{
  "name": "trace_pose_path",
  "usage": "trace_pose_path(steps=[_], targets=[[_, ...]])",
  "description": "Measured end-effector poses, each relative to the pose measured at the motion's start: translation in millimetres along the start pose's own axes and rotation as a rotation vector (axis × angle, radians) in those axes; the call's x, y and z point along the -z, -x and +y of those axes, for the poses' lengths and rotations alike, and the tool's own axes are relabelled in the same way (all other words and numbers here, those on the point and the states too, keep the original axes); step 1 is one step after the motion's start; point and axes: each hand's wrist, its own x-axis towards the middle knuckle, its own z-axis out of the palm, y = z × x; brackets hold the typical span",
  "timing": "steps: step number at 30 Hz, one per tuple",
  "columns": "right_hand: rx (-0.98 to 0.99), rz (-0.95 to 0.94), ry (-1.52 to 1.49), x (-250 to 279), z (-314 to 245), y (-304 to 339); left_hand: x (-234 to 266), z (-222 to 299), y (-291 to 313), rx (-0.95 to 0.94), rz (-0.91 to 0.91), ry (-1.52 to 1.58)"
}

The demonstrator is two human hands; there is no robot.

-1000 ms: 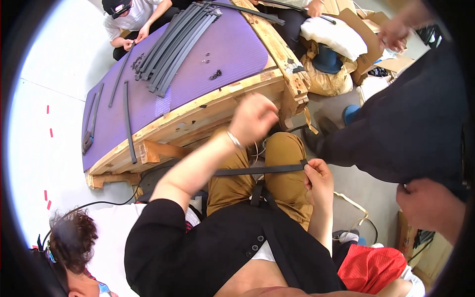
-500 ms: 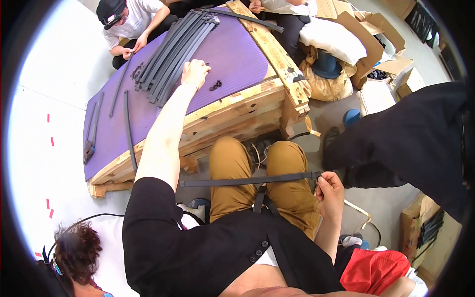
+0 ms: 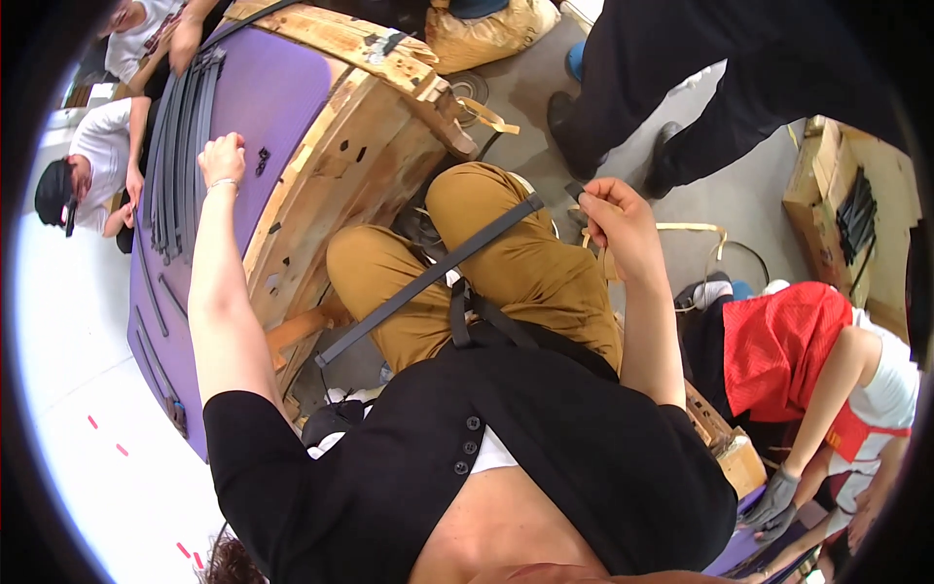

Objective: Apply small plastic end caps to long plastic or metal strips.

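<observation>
A long flat dark grey strip (image 3: 428,280) lies slantwise across my knees, touching neither hand. Its upper right end stops a little short of my right hand (image 3: 623,222), which pinches a short dark flat piece (image 3: 576,193) between thumb and fingers. My left arm reaches out over the purple mat (image 3: 282,83), where my left hand (image 3: 223,160) is closed with fingers curled; what it may hold is hidden. Beside it sits a small cluster of black pieces (image 3: 263,161). On its other side is a pile of long grey strips (image 3: 180,146).
A wooden crate (image 3: 326,185) bears the mat. Two people, one in a black cap (image 3: 53,185), work beyond the pile. Dark trouser legs (image 3: 662,78) stand ahead on the right. To the right are a person in red (image 3: 778,336) and a cardboard box (image 3: 827,204) of dark strips.
My view has swung to the right. My right hand has come away from the strip's end, leaving the strip on my knees, and now pinches a short piece. My left hand stays over the mat.
</observation>
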Motion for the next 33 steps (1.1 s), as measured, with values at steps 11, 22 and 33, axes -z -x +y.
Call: trace_pose_path(steps=[11,22,33], targets=[[-0.052,0.054,0.060,22,19,-1,119,206,75,0.014,-0.320,1.542],[-0.054,-0.017,-0.031,27,39,-12,121,361,122,0.095,-0.588,1.632],[-0.103,-0.020,-0.087,33,49,-18,128,375,126,0.096,-0.476,1.652]])
